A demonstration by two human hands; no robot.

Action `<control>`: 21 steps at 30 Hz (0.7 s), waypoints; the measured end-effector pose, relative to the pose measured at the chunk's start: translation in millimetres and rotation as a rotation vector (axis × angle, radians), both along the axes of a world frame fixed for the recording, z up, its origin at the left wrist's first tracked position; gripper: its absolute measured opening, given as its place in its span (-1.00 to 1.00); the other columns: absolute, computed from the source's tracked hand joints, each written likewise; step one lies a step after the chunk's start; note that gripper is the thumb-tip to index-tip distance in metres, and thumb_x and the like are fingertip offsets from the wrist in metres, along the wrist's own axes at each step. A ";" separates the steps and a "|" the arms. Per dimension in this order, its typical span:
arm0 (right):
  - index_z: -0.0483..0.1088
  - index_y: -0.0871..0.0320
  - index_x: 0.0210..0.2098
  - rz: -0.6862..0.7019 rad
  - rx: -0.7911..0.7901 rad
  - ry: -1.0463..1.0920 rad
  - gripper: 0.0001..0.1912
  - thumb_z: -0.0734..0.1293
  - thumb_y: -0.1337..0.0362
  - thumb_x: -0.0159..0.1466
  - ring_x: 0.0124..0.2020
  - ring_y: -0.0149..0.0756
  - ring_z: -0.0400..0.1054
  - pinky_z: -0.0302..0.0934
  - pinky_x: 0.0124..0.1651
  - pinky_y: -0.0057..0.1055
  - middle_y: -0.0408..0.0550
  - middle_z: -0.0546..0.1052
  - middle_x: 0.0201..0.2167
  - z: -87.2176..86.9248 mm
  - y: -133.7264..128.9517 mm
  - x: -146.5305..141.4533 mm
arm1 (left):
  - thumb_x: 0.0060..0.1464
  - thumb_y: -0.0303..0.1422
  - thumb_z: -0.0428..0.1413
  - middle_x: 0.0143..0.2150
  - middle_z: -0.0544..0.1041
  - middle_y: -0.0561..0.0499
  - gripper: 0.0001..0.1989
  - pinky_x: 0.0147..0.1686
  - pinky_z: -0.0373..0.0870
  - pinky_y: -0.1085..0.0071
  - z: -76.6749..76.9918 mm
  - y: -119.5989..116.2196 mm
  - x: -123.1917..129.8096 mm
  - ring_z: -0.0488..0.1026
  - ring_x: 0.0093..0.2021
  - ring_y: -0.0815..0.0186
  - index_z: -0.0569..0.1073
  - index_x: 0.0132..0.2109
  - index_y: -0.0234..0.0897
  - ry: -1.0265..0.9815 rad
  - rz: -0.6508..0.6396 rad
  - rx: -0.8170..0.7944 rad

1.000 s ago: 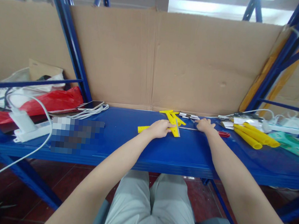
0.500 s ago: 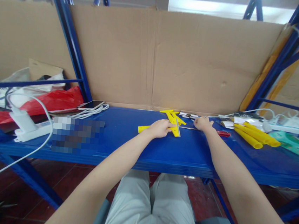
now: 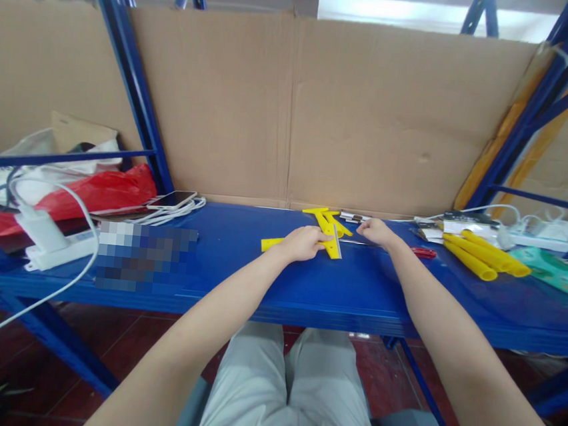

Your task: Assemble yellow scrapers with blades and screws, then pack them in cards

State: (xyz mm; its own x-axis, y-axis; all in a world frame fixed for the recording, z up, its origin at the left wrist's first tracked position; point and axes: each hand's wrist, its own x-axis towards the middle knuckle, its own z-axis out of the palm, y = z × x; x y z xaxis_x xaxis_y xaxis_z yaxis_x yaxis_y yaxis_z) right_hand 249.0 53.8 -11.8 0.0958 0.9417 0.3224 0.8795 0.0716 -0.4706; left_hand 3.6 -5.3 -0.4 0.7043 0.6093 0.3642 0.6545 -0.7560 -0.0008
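My left hand is closed round a yellow scraper, whose handle end sticks out to the left and whose head with a metal strip points right. Behind it lie more yellow T-shaped pieces on the blue table. My right hand has its fingers pressed together beside small metal-coloured items; what it holds, if anything, is too small to name. A screwdriver with a red handle lies under and past my right wrist, its shaft reaching toward the scraper head.
Several yellow tubes lie at the right, near a green packet and white cables. At the left are a power strip, a red bag and a coiled white cable. Cardboard stands behind.
My right hand has shifted slightly left, nearer the small metal-coloured items. My left hand and the scraper stay in place.
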 end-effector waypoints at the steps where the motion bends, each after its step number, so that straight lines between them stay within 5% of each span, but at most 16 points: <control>1: 0.48 0.18 -0.50 0.049 -0.006 0.057 -0.91 0.33 0.32 0.01 -0.23 -0.21 0.41 0.24 -0.11 -0.35 -0.05 0.55 -0.43 4.3 -5.1 -8.2 | 0.11 -0.45 0.06 -0.10 0.53 -0.11 -0.66 -0.09 0.36 0.34 0.3 -0.6 0.2 0.48 -0.10 0.20 0.48 0.04 -0.20 0.004 0.001 0.003; 9: 0.45 0.19 -0.50 0.343 0.148 0.160 -0.89 0.27 0.39 0.07 -0.25 -0.30 0.36 0.20 -0.10 -0.37 -0.07 0.53 -0.37 21.7 -36.3 -63.6 | 0.11 -0.44 0.07 -0.11 0.54 -0.10 -0.68 -0.08 0.36 0.33 -1.2 0.4 0.6 0.48 -0.11 0.23 0.48 0.03 -0.22 0.012 -0.016 0.040; 21: 0.45 0.20 -0.54 0.308 0.145 0.001 -0.86 0.26 0.42 0.06 -0.23 -0.26 0.34 0.17 -0.08 -0.36 -0.05 0.51 -0.37 17.4 -40.1 -74.4 | 0.12 -0.43 0.06 -0.11 0.52 -0.10 -0.70 -0.11 0.36 0.33 -1.2 -2.1 0.6 0.48 -0.10 0.21 0.48 0.01 -0.20 0.035 -0.025 0.057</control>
State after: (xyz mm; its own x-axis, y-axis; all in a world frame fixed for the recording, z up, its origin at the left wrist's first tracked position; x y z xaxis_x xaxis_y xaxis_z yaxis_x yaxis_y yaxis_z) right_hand 174.6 13.7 5.6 -0.1858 0.8707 0.4553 0.8058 0.4002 -0.4364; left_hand 4.2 -7.4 -1.6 0.7320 0.5703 0.3727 0.6341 -0.7704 -0.0664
